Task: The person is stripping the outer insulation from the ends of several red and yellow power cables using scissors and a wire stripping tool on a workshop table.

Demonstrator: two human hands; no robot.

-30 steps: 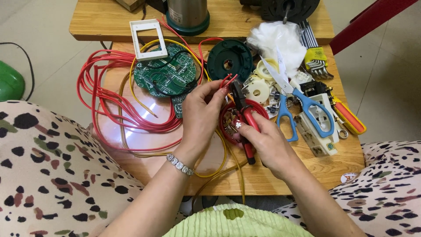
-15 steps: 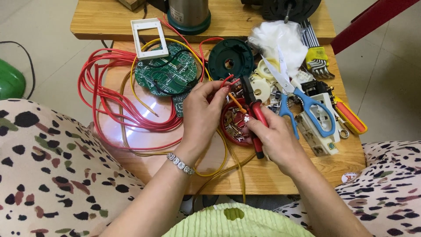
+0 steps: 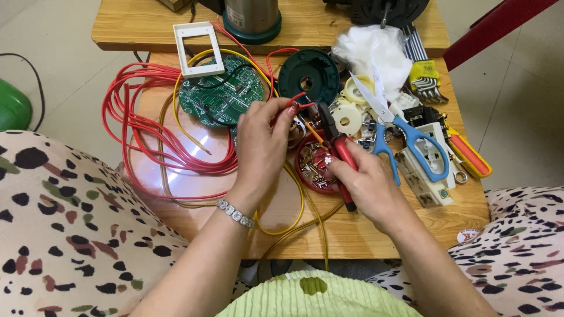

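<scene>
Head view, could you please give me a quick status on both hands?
Left hand pinching red wire. Right hand gripping red-handled pliers by the wire. Blue scissors lie close right.

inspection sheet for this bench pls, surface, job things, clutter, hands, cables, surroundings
surface: low wooden table, crowded, bare only along the near edge
job's things: red wire end; red-handled pliers; red dish of small metal parts
clutter: blue scissors, green circuit board, white frame, hex keys, white socket
grippers: left hand pinches the red wire end; right hand grips the pliers
cables: red coil, yellow wire trailing off the near edge
surroundings: tiled floor, green object
</scene>
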